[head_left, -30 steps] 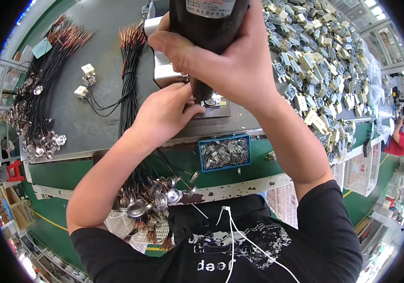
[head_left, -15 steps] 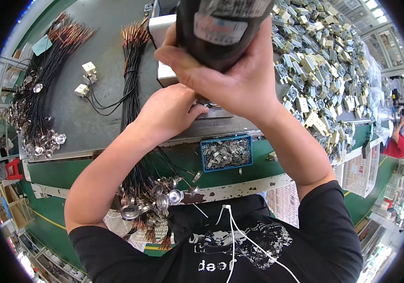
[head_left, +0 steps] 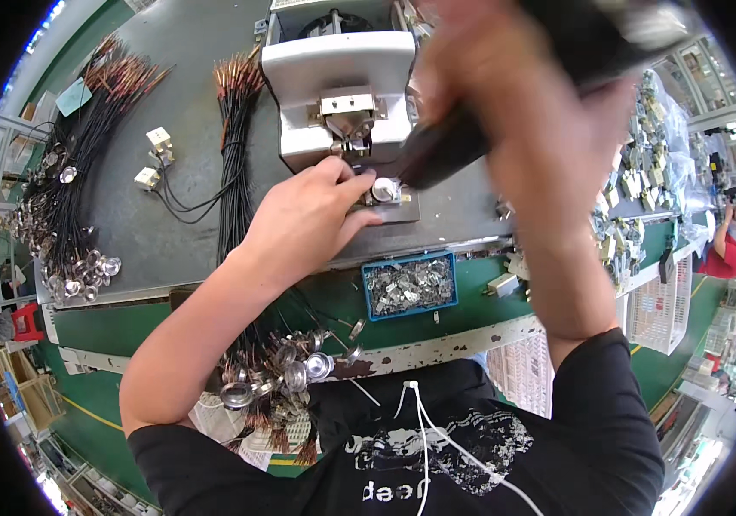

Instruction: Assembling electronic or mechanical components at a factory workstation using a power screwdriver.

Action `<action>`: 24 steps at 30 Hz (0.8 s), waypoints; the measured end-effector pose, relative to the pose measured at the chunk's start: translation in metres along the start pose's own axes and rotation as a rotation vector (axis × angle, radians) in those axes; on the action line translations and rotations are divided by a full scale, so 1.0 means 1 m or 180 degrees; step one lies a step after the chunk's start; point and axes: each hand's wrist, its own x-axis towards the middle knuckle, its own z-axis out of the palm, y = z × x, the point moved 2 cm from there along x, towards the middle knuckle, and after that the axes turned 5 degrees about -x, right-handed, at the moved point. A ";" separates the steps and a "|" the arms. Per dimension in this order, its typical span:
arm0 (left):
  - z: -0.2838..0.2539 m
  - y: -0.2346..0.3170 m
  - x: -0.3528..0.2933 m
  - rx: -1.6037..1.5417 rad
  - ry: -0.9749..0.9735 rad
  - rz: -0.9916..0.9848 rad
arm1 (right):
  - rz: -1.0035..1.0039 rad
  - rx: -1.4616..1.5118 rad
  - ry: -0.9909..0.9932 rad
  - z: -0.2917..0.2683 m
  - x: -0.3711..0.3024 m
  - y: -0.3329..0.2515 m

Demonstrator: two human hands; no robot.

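My left hand (head_left: 299, 213) is closed at the front of a white and grey bench machine (head_left: 342, 58). Its thumb and index finger pinch a small metal part with a round silver cap (head_left: 384, 189), which sits on the machine's steel base plate (head_left: 399, 211). The fingers hide some of that part. My right hand (head_left: 548, 129), smeared by motion, grips a black handheld power tool (head_left: 452, 148). The tool's dark tapered section slants down toward the metal part; whether they touch I cannot tell.
A blue tray (head_left: 412, 313) of small metal pieces sits at the bench's front edge. Bundles of black wires (head_left: 235, 172) lie at left, near two cream connector blocks (head_left: 153, 157). Pale metal-and-cream parts (head_left: 630, 176) are heaped at right. Silver round caps (head_left: 319, 365) hang below the edge.
The power tool has swung up and right with my right hand, uncovering the machine and the capped metal part. My left hand has stayed in nearly the same place.
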 end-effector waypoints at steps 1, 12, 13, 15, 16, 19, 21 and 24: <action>-0.001 0.009 0.006 -0.0049 0.0170 0.0197 | 0.0082 -0.0570 -0.0010 -0.026 0.009 -0.012; -0.012 0.012 0.002 -0.0174 -0.0197 0.0774 | -0.0395 -0.2333 0.0842 -0.098 0.028 0.061; -0.011 0.012 0.002 -0.0147 -0.0160 0.0806 | -0.1451 -0.2979 0.1074 -0.094 0.019 0.059; -0.009 0.004 0.001 -0.0198 -0.0189 0.0883 | -0.2581 -0.3604 0.0967 -0.091 -0.010 0.060; -0.018 0.004 0.003 -0.0408 0.0046 0.0865 | -0.3061 -0.2922 0.0827 -0.096 -0.015 0.065; -0.078 -0.023 -0.016 -0.0828 0.1744 0.0479 | -0.1573 -0.3619 -0.0688 -0.123 -0.032 0.071; -0.116 -0.076 -0.019 -0.1264 0.2934 -0.0361 | -0.0653 -0.4425 -0.1350 -0.152 -0.039 0.098; -0.144 -0.119 -0.045 0.1400 0.2465 -0.0817 | -0.0491 -0.4733 -0.2438 -0.162 -0.050 0.120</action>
